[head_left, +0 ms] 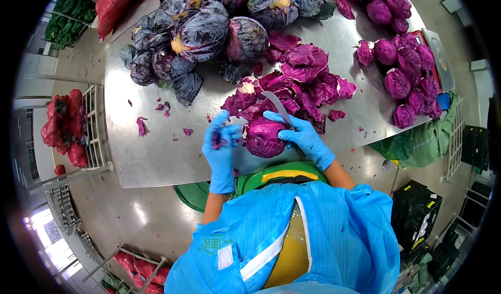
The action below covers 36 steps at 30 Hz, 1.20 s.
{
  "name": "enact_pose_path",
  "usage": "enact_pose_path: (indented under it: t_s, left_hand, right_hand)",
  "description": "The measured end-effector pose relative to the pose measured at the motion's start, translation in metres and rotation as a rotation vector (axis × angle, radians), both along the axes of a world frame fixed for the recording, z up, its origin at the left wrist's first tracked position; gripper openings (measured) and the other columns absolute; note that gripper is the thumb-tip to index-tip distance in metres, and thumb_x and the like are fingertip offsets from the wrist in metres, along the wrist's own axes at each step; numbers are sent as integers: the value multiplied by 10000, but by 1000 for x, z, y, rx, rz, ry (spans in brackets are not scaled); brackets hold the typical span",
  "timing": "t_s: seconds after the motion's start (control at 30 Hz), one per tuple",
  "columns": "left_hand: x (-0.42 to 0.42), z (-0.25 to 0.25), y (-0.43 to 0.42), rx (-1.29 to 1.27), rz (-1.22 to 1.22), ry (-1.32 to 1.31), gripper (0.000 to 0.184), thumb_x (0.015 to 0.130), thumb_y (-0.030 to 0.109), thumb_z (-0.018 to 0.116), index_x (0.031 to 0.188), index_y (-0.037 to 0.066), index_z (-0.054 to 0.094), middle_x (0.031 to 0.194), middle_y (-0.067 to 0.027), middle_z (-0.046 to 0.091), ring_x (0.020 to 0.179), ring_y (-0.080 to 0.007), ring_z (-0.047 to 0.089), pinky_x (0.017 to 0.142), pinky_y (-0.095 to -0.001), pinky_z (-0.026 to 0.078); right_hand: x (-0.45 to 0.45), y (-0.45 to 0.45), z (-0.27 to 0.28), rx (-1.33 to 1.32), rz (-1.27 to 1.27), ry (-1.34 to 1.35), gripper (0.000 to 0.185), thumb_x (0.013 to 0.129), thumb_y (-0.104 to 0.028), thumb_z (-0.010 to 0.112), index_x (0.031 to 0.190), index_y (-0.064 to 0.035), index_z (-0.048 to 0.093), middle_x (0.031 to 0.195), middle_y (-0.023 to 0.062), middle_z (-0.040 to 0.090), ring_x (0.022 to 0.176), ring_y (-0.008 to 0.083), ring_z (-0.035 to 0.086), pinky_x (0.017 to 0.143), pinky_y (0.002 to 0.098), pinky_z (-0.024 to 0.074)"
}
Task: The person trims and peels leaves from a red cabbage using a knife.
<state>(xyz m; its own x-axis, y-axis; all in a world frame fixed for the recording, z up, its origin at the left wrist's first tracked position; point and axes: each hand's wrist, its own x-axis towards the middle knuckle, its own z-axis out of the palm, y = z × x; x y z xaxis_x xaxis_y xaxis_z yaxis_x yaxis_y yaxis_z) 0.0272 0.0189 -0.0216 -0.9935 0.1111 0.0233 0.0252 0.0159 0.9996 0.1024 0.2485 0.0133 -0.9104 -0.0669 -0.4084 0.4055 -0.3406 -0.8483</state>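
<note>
A peeled purple cabbage (265,137) sits in front of me at the table's near edge. My right hand (308,140), in a blue glove, grips a knife (278,105), its curved blade pointing up and away. Fingers of that same hand also rest against the cabbage's right side. On the left, my left hand (220,145), gloved too, is curled and a little blurred beside the cabbage. A dark purple scrap of cabbage leaf shows between its fingers. Just beyond lies a heap of loose purple leaves (308,64).
Untrimmed dark cabbages (201,33) are piled at the far left of the metal table (162,161). Trimmed purple cabbages (409,62) lie at the right, by a scale (437,54). Red sacks (68,122) stand on a left-hand rack; black crates (415,210) stand at lower right.
</note>
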Motion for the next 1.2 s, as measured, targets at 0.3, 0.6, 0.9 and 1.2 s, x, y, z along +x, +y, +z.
enact_pose_path:
  t_s: [0.3, 0.6, 0.9, 1.2]
  left_hand:
    - [15, -4, -14, -77, -417, -291, 1156, 616, 291, 900, 1514, 57, 210, 1493, -139, 330, 1319, -265, 416, 1083, -407, 370]
    - [7, 45, 20, 161, -329, -204, 1087, 569, 271, 916, 1451, 18, 333, 1463, -138, 399, 1305, -252, 442, 1101, -404, 373]
    - [11, 36, 7, -825, -242, 13, 1053, 547, 331, 922, 1372, -22, 370, 1271, -186, 517, 1147, -291, 544, 978, -389, 456]
    - [4, 37, 7, -819, -294, -39, 1071, 537, 413, 897, 1361, -10, 359, 1255, -199, 485, 1174, -355, 500, 966, -442, 452]
  right_hand:
    - [-3, 15, -19, -135, -108, 71, 513, 876, -233, 668, 1326, -21, 545, 1213, 40, 646, 645, 22, 543, 529, 160, 458]
    - [-10, -13, -14, 269, -158, 6, 462, 951, -303, 600, 1359, -99, 523, 1096, 33, 680, 844, 114, 657, 643, 242, 530]
    - [-1, -38, -12, 1431, 161, 583, 414, 900, -283, 594, 1284, -129, 572, 675, 77, 542, 497, 218, 573, 428, 367, 469]
    - [-13, -34, -22, 1678, 340, 650, 478, 807, -148, 566, 1266, -16, 561, 639, 51, 517, 461, 187, 560, 382, 337, 448]
